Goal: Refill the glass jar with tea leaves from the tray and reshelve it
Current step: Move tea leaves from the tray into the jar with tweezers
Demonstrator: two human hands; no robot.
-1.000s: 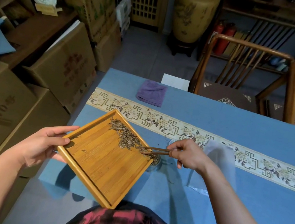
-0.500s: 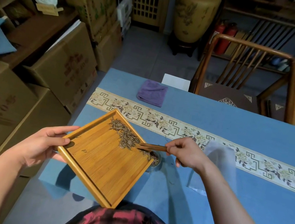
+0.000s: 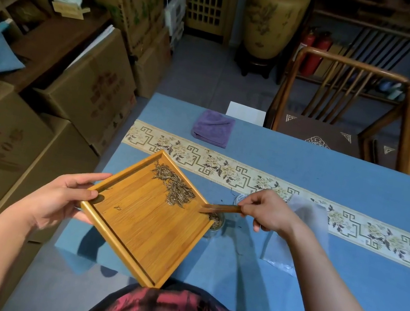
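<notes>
The right hand (image 3: 269, 212) has its grip pinched around the rear end of a flat wooden tea scoop (image 3: 220, 209), whose front end lies over the right corner of the bamboo tray (image 3: 142, 229), just short of the heap of tea leaves (image 3: 174, 187). The left hand (image 3: 61, 199) grips the tray's left corner, thumb on the rim and fingers beneath, and holds it lifted and tilted above the worktop (image 3: 317, 255) so that the right corner overhangs the glass jar (image 3: 215, 222). The jar stands on the blue cloth, mostly hidden by the tray; leaves already show in its open mouth. A few stray leaves lie on the cloth around it, and a clear plastic sheet (image 3: 296, 233) lies just beside the right wrist. The step in hand looks like the sweeping of leaves into the jar, with most of the heap not yet moved. The next move probably calls for drawing the scoop through the heap toward that corner, keeping the corner centred over the narrow mouth to avoid spills.
</notes>
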